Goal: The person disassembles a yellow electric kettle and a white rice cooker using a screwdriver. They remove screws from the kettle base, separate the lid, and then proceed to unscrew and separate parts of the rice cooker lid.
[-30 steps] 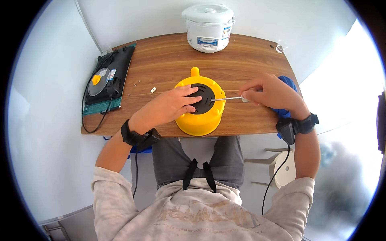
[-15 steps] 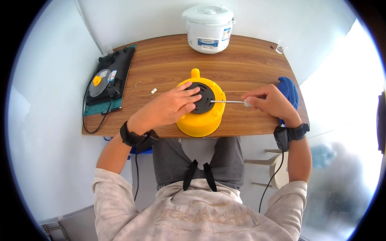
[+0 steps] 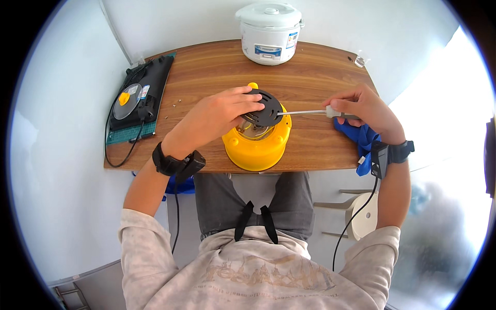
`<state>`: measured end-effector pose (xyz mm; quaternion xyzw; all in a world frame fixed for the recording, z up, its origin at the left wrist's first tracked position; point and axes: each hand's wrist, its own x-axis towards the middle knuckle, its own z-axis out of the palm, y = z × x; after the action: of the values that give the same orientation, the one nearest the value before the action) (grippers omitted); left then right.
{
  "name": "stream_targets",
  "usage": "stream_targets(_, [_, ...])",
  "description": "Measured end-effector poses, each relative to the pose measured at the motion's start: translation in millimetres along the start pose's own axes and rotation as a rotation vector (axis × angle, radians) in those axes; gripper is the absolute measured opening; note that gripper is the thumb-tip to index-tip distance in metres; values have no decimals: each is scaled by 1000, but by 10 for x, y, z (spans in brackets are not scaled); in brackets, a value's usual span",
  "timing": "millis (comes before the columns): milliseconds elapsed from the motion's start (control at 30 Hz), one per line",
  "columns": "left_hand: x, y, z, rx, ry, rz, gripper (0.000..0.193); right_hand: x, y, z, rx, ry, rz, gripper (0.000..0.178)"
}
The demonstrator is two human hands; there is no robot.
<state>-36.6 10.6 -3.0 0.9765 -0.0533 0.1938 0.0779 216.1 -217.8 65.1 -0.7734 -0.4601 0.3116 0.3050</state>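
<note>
A yellow appliance body [image 3: 253, 155] stands upside down near the table's front edge, its handle pointing away. Over its far side a round black slotted base cover [image 3: 264, 114] is raised and tilted, exposing wires [image 3: 254, 133] inside the body. My left hand [image 3: 230, 111] grips the cover from the left, fingers across its top; its thumb is hidden. With my right hand [image 3: 356, 108] I hold a screwdriver [image 3: 305, 112] by its pale handle, the thin shaft pointing left. Its tip meets the cover's right edge.
A white rice cooker [image 3: 269, 39] stands at the back. On the left, a black appliance [image 3: 155, 82] lies on a green mat [image 3: 118, 135], with a glass lid [image 3: 127, 102] on top. Blue cloth [image 3: 361, 137] hangs over the right edge. A pale stool [image 3: 361, 219] stands below right.
The black cover has come up off the yellow body, opening its inside to view. My left hand has moved up with it; my right hand and the screwdriver have shifted up and right.
</note>
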Motion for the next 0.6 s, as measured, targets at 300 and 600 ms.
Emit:
stream_targets(300, [5, -28, 20, 192, 112, 27, 33, 60, 46, 41, 56, -72, -26, 29])
stream_targets(600, [23, -42, 19, 299, 205, 57, 29, -119, -167, 21, -72, 83, 58, 26])
